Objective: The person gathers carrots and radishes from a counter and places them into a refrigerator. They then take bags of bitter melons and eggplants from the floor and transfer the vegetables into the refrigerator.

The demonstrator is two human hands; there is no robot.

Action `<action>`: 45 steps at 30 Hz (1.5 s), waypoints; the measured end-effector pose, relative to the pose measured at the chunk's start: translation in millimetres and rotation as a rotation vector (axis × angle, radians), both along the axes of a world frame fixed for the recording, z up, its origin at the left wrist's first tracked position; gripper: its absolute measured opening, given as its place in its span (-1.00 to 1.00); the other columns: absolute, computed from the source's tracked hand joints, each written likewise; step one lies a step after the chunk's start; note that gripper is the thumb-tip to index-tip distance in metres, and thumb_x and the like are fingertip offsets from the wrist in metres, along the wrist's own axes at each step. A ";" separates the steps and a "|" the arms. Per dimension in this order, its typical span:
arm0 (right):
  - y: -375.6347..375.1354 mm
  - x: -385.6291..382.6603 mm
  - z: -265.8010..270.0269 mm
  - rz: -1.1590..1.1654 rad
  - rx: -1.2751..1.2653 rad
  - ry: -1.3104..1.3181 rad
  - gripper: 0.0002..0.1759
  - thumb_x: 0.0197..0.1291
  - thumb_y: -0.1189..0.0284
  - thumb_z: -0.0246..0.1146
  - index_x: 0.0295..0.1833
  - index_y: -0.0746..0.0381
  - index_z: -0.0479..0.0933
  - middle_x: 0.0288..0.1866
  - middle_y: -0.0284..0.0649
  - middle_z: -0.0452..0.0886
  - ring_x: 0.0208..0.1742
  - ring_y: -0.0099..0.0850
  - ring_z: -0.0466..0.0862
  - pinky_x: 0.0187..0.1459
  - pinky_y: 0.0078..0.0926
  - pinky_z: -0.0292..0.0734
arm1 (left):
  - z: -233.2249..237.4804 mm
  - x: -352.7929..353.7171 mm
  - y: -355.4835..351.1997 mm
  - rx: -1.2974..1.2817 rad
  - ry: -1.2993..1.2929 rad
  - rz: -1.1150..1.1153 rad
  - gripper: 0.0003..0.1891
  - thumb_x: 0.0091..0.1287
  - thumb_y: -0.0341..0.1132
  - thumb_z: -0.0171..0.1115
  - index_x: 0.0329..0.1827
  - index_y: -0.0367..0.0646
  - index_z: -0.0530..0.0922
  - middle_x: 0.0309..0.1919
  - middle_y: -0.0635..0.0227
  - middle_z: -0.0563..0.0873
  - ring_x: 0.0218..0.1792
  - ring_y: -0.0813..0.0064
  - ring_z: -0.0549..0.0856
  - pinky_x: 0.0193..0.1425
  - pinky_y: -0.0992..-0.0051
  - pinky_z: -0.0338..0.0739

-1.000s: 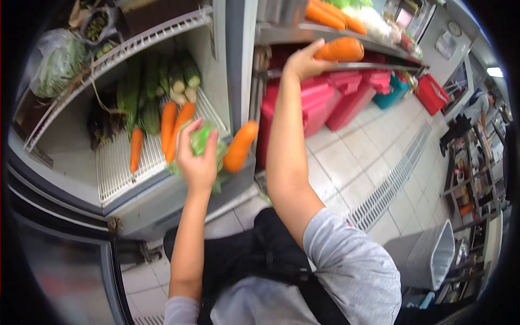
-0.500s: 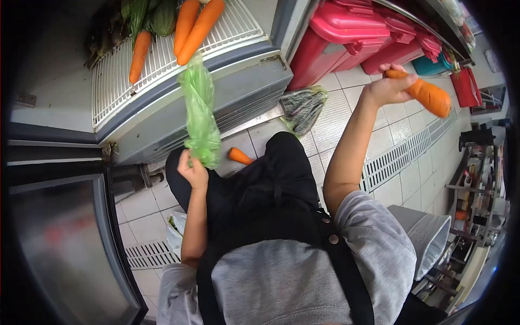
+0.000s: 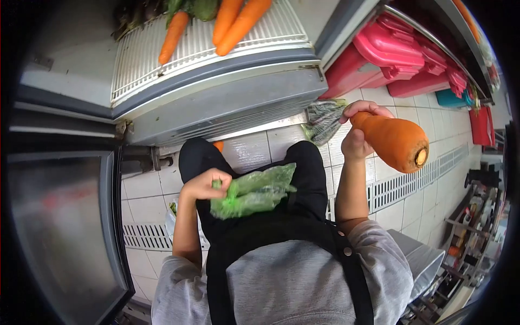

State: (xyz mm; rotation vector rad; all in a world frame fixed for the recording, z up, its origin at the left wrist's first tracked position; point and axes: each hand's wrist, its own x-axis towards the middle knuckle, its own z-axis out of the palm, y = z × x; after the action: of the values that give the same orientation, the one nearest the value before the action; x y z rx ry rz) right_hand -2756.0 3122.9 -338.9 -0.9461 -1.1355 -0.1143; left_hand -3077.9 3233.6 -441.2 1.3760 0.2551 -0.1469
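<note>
Crinkled bag (image 3: 254, 194) (left hand (image 3: 207, 184)) drawn closer; right hand (image 3: 355, 144) grips tapered carrot (image 3: 394, 140).

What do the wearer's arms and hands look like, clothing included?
Left hand and right hand: bare, no gloves. Forearms uncovered, no watch visible. Short heather-grey sleeves, no markings seen; black shoulder straps, the right one with two round studs.
</note>
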 end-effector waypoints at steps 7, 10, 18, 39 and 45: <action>26.4 -11.4 40.2 0.130 -0.300 -0.021 -0.44 0.06 0.48 0.36 0.17 0.36 0.33 -0.15 -0.28 0.55 -0.20 -0.53 0.54 -0.10 -0.62 0.45 | 40.4 -69.1 -25.4 -0.171 0.110 0.045 -0.78 0.22 -0.31 0.28 -0.13 -0.23 0.62 -0.52 0.52 0.57 -0.47 0.75 0.49 -0.32 0.67 0.38; 59.5 -33.0 78.0 0.234 -0.531 0.147 -0.59 0.21 0.49 0.23 0.14 0.35 0.35 -0.22 -0.35 0.53 -0.26 -0.58 0.50 -0.17 -0.70 0.41 | 25.9 -67.1 -46.2 0.165 0.231 0.110 -0.75 0.11 -0.14 0.40 -0.28 -0.12 0.69 -0.41 0.43 0.69 -0.38 0.63 0.61 -0.19 0.62 0.47; 272.5 11.9 149.1 -0.386 -0.591 -0.161 -0.41 0.19 0.03 0.11 -0.02 0.41 0.48 -0.12 0.20 0.59 0.00 0.03 0.59 0.02 -0.22 0.44 | 35.2 -54.9 -112.3 0.933 0.532 0.170 -0.70 -0.18 -0.27 0.45 -0.32 -0.04 0.64 -0.27 0.29 0.57 -0.14 0.26 0.59 -0.01 0.34 0.48; -96.0 76.7 -93.1 -0.018 -0.657 0.932 -0.60 0.15 0.25 0.10 0.05 0.25 0.45 -0.23 -0.25 0.58 -0.23 -0.43 0.58 -0.23 -0.46 0.52 | -76.5 -76.6 -13.3 0.482 0.260 1.152 -0.75 0.33 -0.32 0.11 -0.01 -0.23 0.54 -0.11 0.20 0.63 -0.11 0.35 0.60 -0.03 0.43 0.46; -71.5 165.7 152.2 -0.309 0.457 0.115 -0.51 0.40 0.16 -0.23 0.21 0.28 0.32 0.13 -0.18 0.46 0.20 -0.31 0.42 0.29 -0.25 0.20 | -323.6 -118.8 36.8 0.730 0.633 0.626 -0.54 0.12 -0.18 0.28 -0.04 -0.39 0.55 -0.12 -0.12 0.64 -0.04 -0.01 0.62 0.07 0.28 0.47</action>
State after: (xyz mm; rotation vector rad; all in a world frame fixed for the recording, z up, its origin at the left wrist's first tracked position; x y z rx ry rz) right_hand -2590.3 3051.4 -186.7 -0.6999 -0.8018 -0.5403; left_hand -3196.8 3270.4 -764.8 1.8634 1.3555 0.0511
